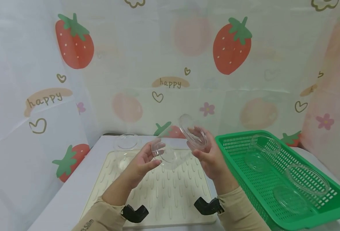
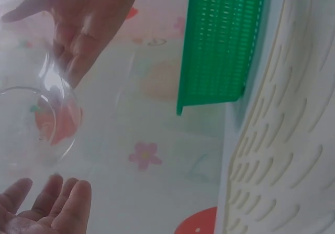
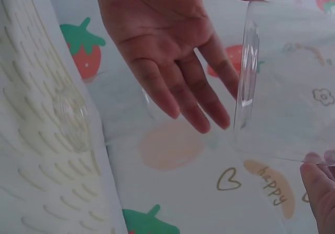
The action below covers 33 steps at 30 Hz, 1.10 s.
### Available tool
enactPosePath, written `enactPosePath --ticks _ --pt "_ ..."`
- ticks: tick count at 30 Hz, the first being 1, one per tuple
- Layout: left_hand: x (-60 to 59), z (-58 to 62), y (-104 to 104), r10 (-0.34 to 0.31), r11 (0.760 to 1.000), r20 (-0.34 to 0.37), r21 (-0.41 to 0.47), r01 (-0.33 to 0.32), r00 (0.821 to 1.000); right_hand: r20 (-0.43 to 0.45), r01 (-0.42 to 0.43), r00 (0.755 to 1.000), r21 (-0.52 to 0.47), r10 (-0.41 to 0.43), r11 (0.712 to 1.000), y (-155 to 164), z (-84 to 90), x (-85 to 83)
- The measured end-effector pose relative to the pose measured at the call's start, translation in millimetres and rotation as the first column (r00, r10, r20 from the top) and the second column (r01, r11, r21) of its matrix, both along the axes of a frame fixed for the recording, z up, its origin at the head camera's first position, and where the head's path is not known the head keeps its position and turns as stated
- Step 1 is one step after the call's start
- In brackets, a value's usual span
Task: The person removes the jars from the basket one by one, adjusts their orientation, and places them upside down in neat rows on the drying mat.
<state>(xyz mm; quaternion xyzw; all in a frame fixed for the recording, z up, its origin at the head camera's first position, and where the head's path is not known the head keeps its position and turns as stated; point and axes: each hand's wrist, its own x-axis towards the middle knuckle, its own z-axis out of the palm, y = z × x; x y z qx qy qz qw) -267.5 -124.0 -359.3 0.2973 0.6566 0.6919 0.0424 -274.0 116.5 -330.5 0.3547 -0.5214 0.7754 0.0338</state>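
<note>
A clear plastic container (image 1: 172,157) with a thick round rim lies tilted on its side between both hands, above the ribbed cream mat (image 1: 158,195). At its narrower base, my left hand (image 1: 142,163) holds it with fingers and thumb, the fingertips showing through the plastic. My right hand (image 1: 211,155) is at the rim end: in the right wrist view, its fingers stretch out fairly straight and the thumb tip meets the rim. A second clear container (image 1: 127,141) stands on the mat's far left corner.
A green slotted basket (image 1: 239,175) stands to the right, close beside the mat. Inside it are two clear containers, one toward the back (image 1: 265,143) and one nearer (image 1: 307,179). A printed cloth wall (image 1: 170,57) rises behind the white table (image 1: 58,205).
</note>
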Motion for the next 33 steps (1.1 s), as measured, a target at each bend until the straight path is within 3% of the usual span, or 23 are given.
enactPosePath --ticks 8,13,21,33 --pt "0.2 -2.2 6 -0.069 0.993 -0.018 0.092 0.071 0.997 -0.003 -0.073 0.997 -0.082 0.073 0.994 -6 -3.3 0.7" --pt "3.1 0.1 8 -0.055 0.992 0.015 0.117 0.053 0.998 0.045 -0.094 0.994 -0.12 0.1 0.988 -10 -5.4 2.2" --pt "3.0 0.2 10 -0.08 0.977 0.025 0.2 0.074 0.996 0.087 -0.09 0.991 -0.097 0.099 0.991 -11 -7.1 4.8" --pt "4.1 1.2 12 -0.061 0.963 0.063 0.267 0.042 0.996 0.104 -0.093 0.99 -0.033 0.096 0.995 -10 -7.5 4.4"
